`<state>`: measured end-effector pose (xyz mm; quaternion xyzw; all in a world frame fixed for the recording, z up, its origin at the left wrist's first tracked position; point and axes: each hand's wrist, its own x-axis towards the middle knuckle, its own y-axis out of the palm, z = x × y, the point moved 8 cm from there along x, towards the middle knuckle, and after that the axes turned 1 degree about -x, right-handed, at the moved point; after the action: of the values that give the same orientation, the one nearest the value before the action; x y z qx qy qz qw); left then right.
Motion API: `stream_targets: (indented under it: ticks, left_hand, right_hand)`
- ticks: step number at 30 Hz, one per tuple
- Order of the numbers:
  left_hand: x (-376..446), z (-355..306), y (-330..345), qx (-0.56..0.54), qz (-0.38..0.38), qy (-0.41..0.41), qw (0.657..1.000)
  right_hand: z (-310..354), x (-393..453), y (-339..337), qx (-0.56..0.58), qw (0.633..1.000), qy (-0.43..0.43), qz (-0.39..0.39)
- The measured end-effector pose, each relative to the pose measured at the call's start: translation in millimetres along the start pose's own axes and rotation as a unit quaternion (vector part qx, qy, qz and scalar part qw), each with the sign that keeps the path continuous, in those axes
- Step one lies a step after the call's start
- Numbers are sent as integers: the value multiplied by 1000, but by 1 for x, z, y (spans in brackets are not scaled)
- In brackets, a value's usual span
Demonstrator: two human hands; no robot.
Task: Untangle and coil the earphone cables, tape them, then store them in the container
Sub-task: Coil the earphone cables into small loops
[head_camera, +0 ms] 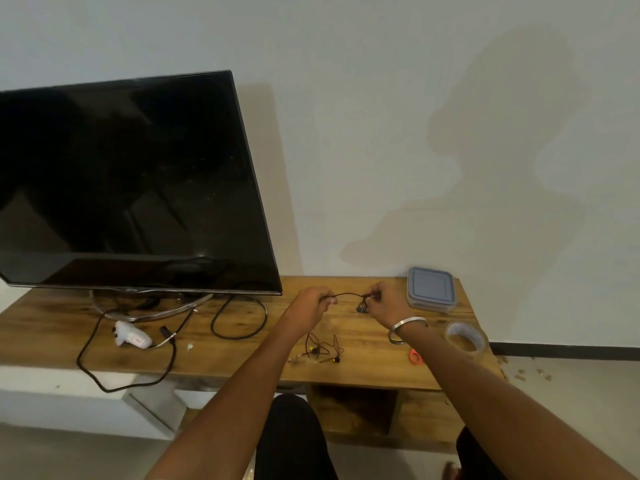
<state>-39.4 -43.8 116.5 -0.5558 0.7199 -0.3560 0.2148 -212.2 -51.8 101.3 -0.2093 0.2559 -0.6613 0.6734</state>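
Both hands, left hand (310, 304) and right hand (386, 303), pinch 1 black earphone cable (348, 294) taut.

Our left hand (310, 304): arm out, fingers curled tight, pinching | Our right hand (387, 304): arm out, fingers curled tight, pinching, wrist bent
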Motion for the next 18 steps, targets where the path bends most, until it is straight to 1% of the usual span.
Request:
stream_targets:
  ticks: [3, 5, 6, 8, 10, 15, 18]
  left_hand:
    - [3, -15, 3, -12, 1, 24, 1000]
    - [5, -27, 5, -12, 3, 39, 999]
    - [6, -32, 6, -12, 3, 45, 999]
    - [9, -38, 7, -8, 4, 54, 998]
    - [10, -40, 7, -1, 8, 57, 998]
    - [11, -36, 4, 11, -8, 42, 999]
    - [9, -35, 3, 0, -9, 37, 999]
  right_hand:
    - [7, -4, 8, 15, 999, -14, 45]
    - [17, -9, 12, -9, 997, -33, 64]
    - [21, -10, 12, -43, 996, -47, 63]
    - [27, -10, 10, -133, 987, -78, 37]
    - [31, -11, 7, -186, 978, -89, 14]
    - [38, -16, -4, -271, 959, -82, -7]
    - [37, -16, -9, -252, 965, -67, -7]
